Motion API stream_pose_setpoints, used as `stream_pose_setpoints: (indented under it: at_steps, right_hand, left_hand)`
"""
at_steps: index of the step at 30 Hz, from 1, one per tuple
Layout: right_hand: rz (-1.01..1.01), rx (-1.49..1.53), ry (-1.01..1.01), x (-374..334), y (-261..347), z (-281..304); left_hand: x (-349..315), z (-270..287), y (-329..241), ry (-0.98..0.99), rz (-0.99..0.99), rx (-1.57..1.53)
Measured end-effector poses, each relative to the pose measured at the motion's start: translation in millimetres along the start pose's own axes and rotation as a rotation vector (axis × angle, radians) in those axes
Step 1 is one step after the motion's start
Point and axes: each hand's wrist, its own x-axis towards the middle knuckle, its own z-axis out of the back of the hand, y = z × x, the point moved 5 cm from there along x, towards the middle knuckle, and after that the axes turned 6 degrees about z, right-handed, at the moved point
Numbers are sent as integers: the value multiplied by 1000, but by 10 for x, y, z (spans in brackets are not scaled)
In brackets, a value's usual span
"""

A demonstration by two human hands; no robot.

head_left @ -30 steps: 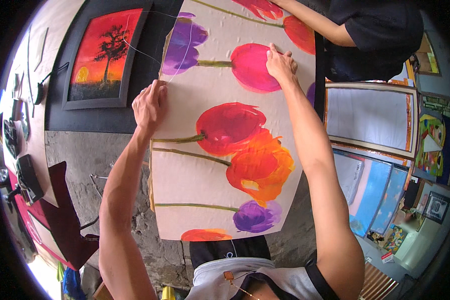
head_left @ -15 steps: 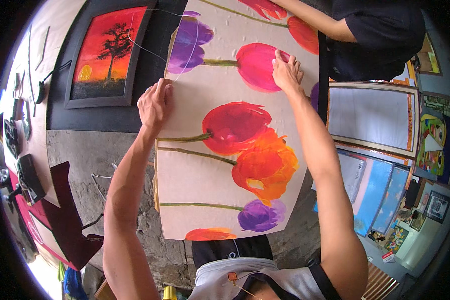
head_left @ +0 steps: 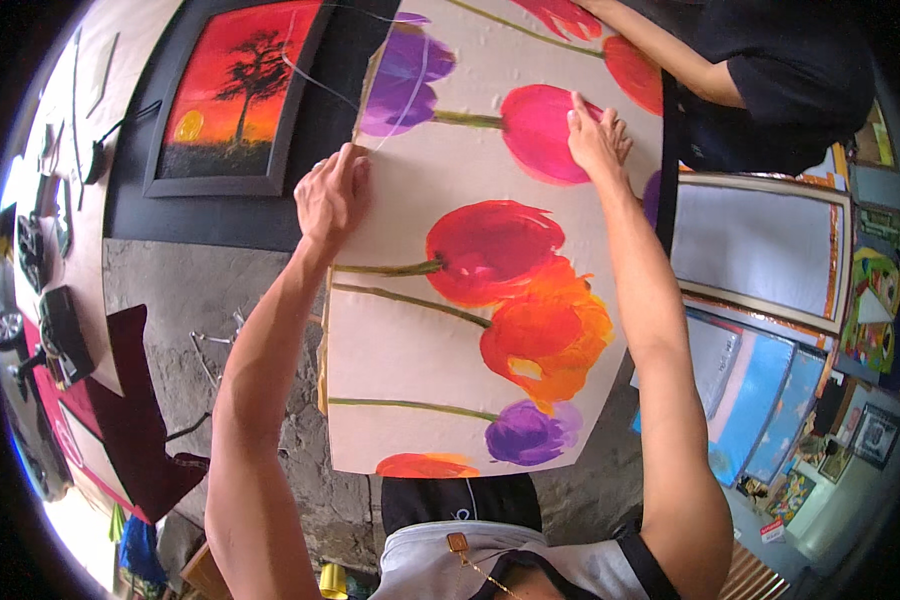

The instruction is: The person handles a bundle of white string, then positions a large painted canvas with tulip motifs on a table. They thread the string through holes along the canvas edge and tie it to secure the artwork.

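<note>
A large canvas painting of red, pink, orange and purple tulips (head_left: 390, 340) stretches from near my body to the far edge of the view. My left hand (head_left: 331, 198) is closed at its left edge, thumb and fingers gripping the border. A thin white cord (head_left: 410, 112) loops over the canvas and runs down close to that hand; whether the fingers hold it too is hidden. My right hand (head_left: 599, 138) rests on the pink tulip with its index finger stretched out and the others slightly bent, holding nothing.
Left of the canvas, a black-framed sunset painting (head_left: 232, 100) lies on a black surface (head_left: 135, 215). At the far right, another person's arm (head_left: 675, 48) reaches over the canvas top. Framed panels (head_left: 755, 250) and blue pictures (head_left: 745, 400) stand to the right. Grey concrete floor (head_left: 160, 290) shows below.
The whole view has shifted slightly, so canvas and hands appear a little farther right. Both hands keep nearly the same places on the canvas.
</note>
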Motion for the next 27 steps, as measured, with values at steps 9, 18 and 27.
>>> stream_pose_setpoints:
  at_steps: [9, 18, 27]
  right_hand:
    - [414, 238, -103, -1601, 1085, -249]
    - [825, 358, 99, -3506, 2215, -184]
    - [1276, 651, 504, -5074, 2121, -294]
  left_hand:
    - [-35, -60, 129, 20, 77, 31]
    - [-269, 277, 284, -32, 93, -153]
    - [-3941, 1127, 1708, -257, 934, -415]
